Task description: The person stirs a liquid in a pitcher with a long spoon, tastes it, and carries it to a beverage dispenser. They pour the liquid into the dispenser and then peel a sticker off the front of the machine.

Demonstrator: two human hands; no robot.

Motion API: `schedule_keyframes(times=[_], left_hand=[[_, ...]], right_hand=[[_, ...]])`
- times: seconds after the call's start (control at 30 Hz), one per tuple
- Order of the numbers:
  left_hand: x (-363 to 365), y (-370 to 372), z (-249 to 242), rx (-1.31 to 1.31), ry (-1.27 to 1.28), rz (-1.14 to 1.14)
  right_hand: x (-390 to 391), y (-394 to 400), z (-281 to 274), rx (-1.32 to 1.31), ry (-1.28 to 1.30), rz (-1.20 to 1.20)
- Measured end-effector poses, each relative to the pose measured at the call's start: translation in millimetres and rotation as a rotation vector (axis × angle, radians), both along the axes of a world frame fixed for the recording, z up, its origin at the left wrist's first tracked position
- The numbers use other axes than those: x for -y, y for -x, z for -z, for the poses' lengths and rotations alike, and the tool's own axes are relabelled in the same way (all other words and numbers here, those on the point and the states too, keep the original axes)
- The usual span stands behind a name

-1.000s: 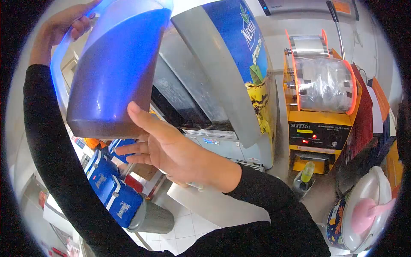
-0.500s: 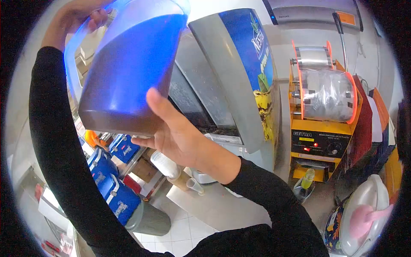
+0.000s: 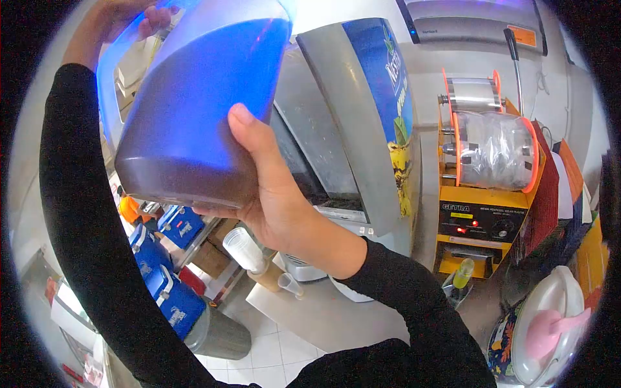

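Raised high in front of me is a large clear pitcher [image 3: 194,110] with dark liquid inside, lit bright blue on its upper part. It is tilted, its liquid line slanting, and its top runs out of view. My left hand [image 3: 145,22] is closed round the handle at the upper left, partly cut off by the frame edge. Against the lower right of the pitcher rests my right hand [image 3: 268,187], thumb on the side and fingers under the base. Just behind the pitcher stands a grey drinks dispenser [image 3: 343,116] with a blue and yellow panel.
On the right is a yellow cup sealing machine [image 3: 482,220] with a film roll. A white-lidded container [image 3: 550,330] with a pink scoop stands below it. Stacked cups [image 3: 244,249] sit on the counter [image 3: 336,317]. Blue cooler boxes [image 3: 162,284] and a grey bin [image 3: 223,333] are lower left.
My right hand has closed in on the pitcher; its thumb now presses the side and its fingers sit under the base. My left hand stays on the handle.
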State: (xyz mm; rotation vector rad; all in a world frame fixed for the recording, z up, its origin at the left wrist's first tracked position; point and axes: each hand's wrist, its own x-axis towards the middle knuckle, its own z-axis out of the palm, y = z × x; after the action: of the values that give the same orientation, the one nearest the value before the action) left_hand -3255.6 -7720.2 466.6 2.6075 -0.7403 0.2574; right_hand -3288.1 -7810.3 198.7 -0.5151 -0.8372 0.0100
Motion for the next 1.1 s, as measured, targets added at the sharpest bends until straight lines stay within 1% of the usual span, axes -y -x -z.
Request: schedule_keyframes(times=[0.1,0.17,0.23,0.3,0.37,0.4,0.53,0.77,0.87,1.1], left_hand=[[-11.6,-8.9,1.9,0.087,-0.072,0.125],[-22.2,-14.4,0.6,0.216,-0.153,0.256],[-27.5,-16.3,3.9,0.341,-0.140,0.381],[12.6,30.7,55.1,0.296,0.286,0.397],[21.5,42.7,75.9,0.306,0.494,0.490],[19.3,37.7,77.4,0.305,0.544,0.554],[5.7,16.5,85.2,0.296,0.592,0.696],[-4.8,-1.0,87.8,0.274,0.634,0.791],[-8.8,-5.8,90.5,0.270,0.647,0.813],[-13.0,-12.3,91.4,0.244,0.681,0.855]], right_hand=[[-3.0,1.3,-1.8,-0.041,-0.004,0.011],[-3.7,1.7,-2.6,-0.083,0.012,0.019],[-4.4,1.3,-2.7,-0.048,-0.004,0.017],[-5.5,1.0,-3.3,-0.031,-0.013,0.018],[-7.1,1.1,-3.9,-0.031,-0.018,0.023],[-8.0,1.3,-4.4,-0.039,-0.022,0.026],[-10.4,2.0,-6.2,-0.052,-0.038,0.028],[-9.7,7.3,-12.6,-0.036,-0.068,-0.006],[-8.9,9.4,-14.2,0.058,-0.099,-0.020],[-11.5,9.4,-16.2,-0.006,-0.080,-0.011]])
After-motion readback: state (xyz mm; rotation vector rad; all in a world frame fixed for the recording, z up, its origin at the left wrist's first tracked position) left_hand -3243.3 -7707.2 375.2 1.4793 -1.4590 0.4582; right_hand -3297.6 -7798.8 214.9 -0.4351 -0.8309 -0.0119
